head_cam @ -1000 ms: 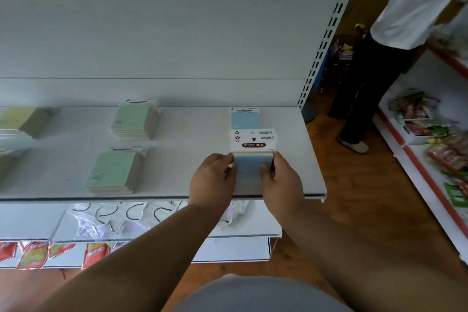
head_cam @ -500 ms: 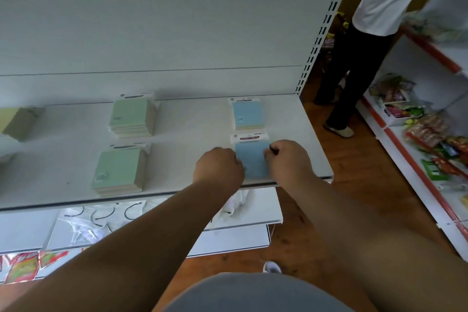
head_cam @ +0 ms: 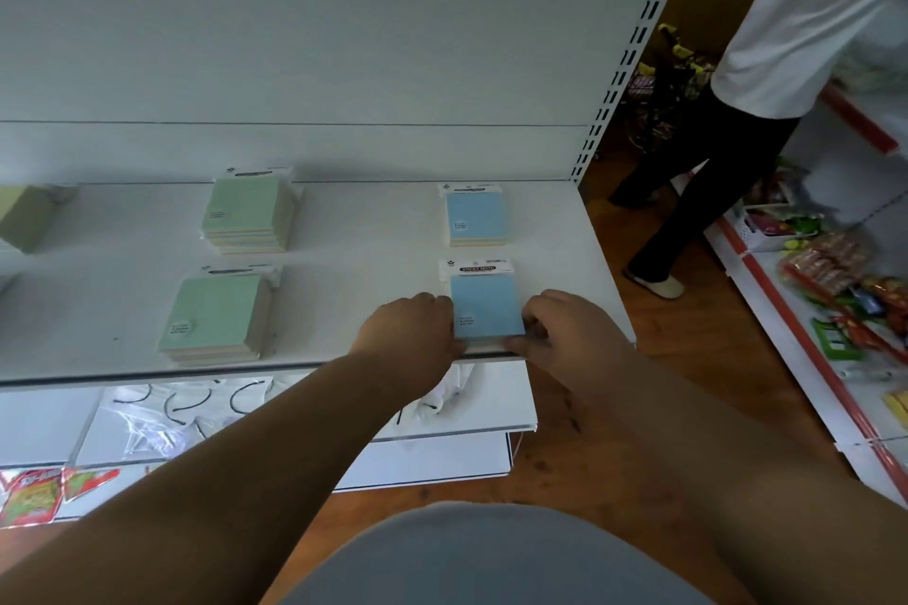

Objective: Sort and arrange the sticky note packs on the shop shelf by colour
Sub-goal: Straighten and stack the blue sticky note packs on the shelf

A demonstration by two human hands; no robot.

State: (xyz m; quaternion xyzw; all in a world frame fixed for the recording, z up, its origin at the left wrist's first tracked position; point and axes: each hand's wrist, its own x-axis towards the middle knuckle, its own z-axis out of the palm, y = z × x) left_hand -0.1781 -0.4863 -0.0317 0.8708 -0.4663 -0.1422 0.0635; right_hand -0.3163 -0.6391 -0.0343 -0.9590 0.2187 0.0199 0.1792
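A blue sticky note pack [head_cam: 484, 305] with a white header card lies flat at the front edge of the white shelf [head_cam: 354, 270]. My left hand [head_cam: 412, 334] presses its left side and my right hand [head_cam: 560, 329] grips its right side. Behind it, near the back wall, sits a second blue stack [head_cam: 475, 219]. Two green stacks occupy the shelf's middle: one at the back [head_cam: 248, 214], one at the front [head_cam: 216, 317]. A yellow-green stack [head_cam: 24, 216] shows at the far left edge.
A person in a white shirt and black trousers [head_cam: 727, 152] stands in the aisle to the right. Beside them runs a red-trimmed shelf of snack packets [head_cam: 845, 280]. Below my shelf lie clear bags with black hooks [head_cam: 162, 413] and red packets [head_cam: 34, 496].
One second ago I held the blue pack upright above the shelf front. It has since been laid flat on the shelf in front of the other blue stack, both hands still on it.
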